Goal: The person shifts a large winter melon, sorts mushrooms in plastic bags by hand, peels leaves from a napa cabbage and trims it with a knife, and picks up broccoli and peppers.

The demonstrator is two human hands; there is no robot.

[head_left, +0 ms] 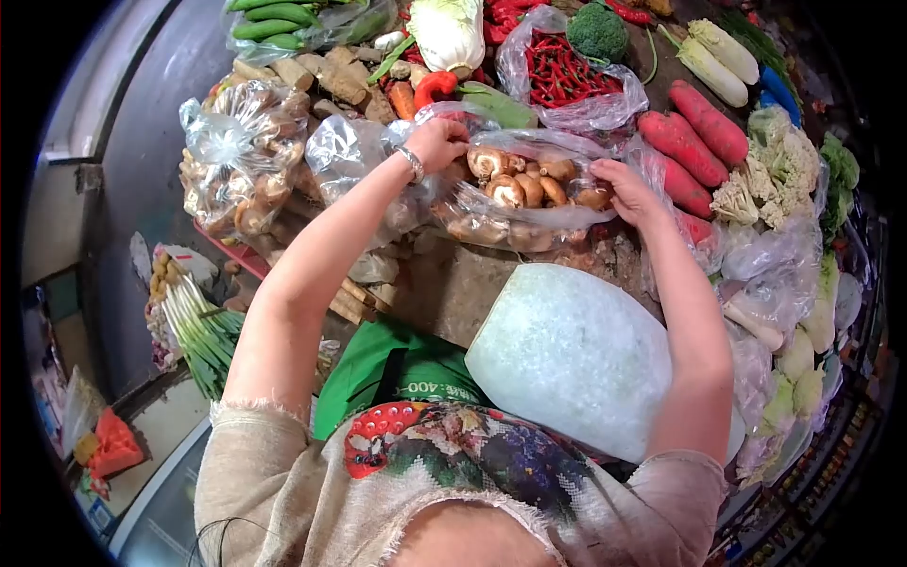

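A clear plastic bag (pixel 557 236) lies with its mouth spread wide, and brown shiitake mushrooms (pixel 529 189) show inside it. The bag's left rim is gripped by the curled fingers of my left hand (pixel 438 144), which has a bracelet at the wrist. On the opposite side, my right hand (pixel 631 193) pinches the rim between thumb and fingers. Left of the open bag is a crumpled clear bag (pixel 345 156). Farther left sits a knotted bag of mushrooms (pixel 250 156). A large pale winter melon (pixel 572 354) rests close below the open bag.
Red radishes (pixel 680 156) and cauliflower (pixel 775 170) lie on the right. Along the back are a bag of red chillies (pixel 572 71), broccoli (pixel 597 33) and a napa cabbage (pixel 448 36). A green bag (pixel 383 369) is near my body, with scallions (pixel 194 317) at left.
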